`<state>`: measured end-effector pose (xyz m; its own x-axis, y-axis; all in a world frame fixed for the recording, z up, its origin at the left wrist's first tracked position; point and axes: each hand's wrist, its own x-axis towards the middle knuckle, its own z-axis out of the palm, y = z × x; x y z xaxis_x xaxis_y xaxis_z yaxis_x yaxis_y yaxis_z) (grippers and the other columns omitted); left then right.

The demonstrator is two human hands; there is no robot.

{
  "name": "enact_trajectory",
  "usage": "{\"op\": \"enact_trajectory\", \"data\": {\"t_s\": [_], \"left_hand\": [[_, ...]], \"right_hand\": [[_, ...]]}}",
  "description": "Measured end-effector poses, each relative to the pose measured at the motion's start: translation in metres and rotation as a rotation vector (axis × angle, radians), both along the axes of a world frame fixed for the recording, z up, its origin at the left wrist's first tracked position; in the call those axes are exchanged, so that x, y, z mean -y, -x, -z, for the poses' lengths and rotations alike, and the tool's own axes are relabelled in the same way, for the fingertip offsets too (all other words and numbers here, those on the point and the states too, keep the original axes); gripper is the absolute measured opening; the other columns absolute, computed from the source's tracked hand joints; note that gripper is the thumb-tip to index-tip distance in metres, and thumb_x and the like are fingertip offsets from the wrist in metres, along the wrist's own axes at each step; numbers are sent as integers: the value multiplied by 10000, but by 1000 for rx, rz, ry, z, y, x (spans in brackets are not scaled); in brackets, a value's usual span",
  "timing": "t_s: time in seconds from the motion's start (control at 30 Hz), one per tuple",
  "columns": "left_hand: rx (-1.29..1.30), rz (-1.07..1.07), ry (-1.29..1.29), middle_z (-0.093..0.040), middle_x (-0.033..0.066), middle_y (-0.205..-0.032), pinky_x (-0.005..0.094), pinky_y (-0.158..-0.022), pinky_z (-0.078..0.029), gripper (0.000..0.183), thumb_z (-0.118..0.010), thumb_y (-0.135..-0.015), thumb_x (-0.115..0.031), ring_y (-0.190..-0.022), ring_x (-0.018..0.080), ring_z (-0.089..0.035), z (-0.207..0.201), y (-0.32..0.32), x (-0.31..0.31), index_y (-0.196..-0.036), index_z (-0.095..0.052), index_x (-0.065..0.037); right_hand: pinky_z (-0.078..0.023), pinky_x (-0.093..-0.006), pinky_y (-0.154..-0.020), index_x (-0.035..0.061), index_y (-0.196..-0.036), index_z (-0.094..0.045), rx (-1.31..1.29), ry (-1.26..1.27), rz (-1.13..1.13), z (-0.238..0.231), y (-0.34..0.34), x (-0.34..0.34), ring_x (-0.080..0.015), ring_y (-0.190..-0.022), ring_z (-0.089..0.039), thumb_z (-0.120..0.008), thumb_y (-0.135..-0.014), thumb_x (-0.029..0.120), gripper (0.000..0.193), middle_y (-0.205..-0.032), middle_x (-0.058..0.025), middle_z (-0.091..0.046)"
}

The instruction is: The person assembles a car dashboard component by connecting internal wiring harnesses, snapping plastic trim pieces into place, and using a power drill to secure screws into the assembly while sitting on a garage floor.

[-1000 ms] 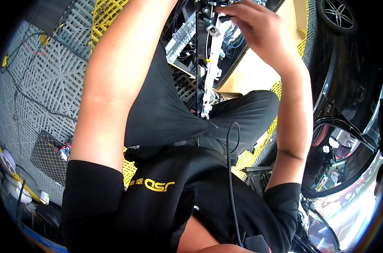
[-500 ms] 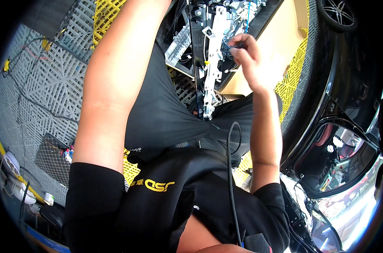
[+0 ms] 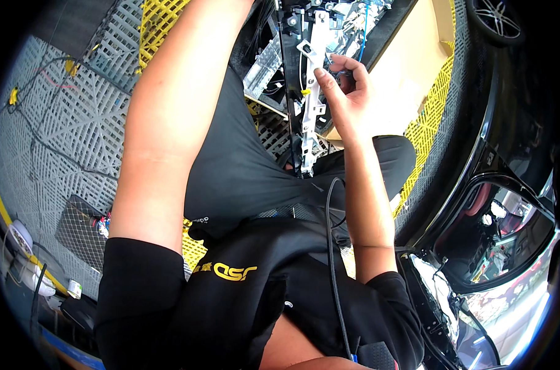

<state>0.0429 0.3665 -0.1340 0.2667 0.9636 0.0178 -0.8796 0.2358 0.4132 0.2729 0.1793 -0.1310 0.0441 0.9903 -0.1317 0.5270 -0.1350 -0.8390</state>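
Right hand (image 3: 352, 102) hovers half-open beside the long white strip (image 3: 317, 44).

White strip (image 3: 312, 103), grey-and-yellow lattice floor (image 3: 76, 123)

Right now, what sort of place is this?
Probably a car workshop: a black car at right, grated floor tiles, and a long pale strip with brackets by the right hand.

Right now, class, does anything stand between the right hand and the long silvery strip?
Nothing visible does. The right hand has its thumb tip at the right edge of the long silvery strip; whether they touch, I cannot tell. The small yellow piece sits at the strip's left edge, out of the way.
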Motion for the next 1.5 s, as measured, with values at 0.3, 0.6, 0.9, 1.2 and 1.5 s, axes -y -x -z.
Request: {"op": "enact_trajectory", "data": {"t_s": [0.3, 0.6, 0.9, 1.2, 1.5], "left_hand": [[-29, 54, 31, -728, 56, -804, 349, -677, -568, 456, -522, -960, -532, -698, 210, -681, 10, -11, -6, -911, -733, -131], [-47, 72, -21, -732, 53, -791, 334, -642, -571, 447, -510, -979, -500, -675, 192, -687, 5, -17, -6, -925, -736, -117], [-62, 35, 47, -738, 53, -798, 342, -662, -570, 435, -532, -967, -503, -680, 200, -686, 8, -16, -7, -906, -740, -127], [-29, -22, 18, -731, 54, -818, 350, -677, -577, 427, -542, -956, -504, -710, 209, -690, 6, -11, -6, -951, -727, -119], [-59, -121, 3, -747, 75, -896, 375, -723, -592, 441, -533, -962, -482, -782, 239, -712, -5, 0, -4, -1035, -729, -95]], "right_hand": [[-540, -378, -802, 51, -1118, -727, 433, -376, -350, -12, 25, -37, -289, -898, -670, -822, -821, 229, 358, -1002, -105, -674], [-542, -369, -826, 42, -1043, -769, 400, -262, -368, -8, 24, -45, -291, -903, -685, -829, -801, 185, 288, -951, -107, -686], [-537, -359, -820, 49, -1047, -768, 278, -257, -345, -4, 16, -43, -275, -912, -685, -857, -800, 179, 293, -975, -100, -685], [-477, -257, -740, 78, -1158, -761, 217, -121, -138, -11, 3, -29, -106, -797, -548, -894, -796, 266, 428, -987, -8, -692], [-503, -296, -851, 32, -1287, -690, 55, 227, -86, 6, -47, 5, -145, -990, -646, -820, -893, 367, 533, -1167, -78, -734]]}}
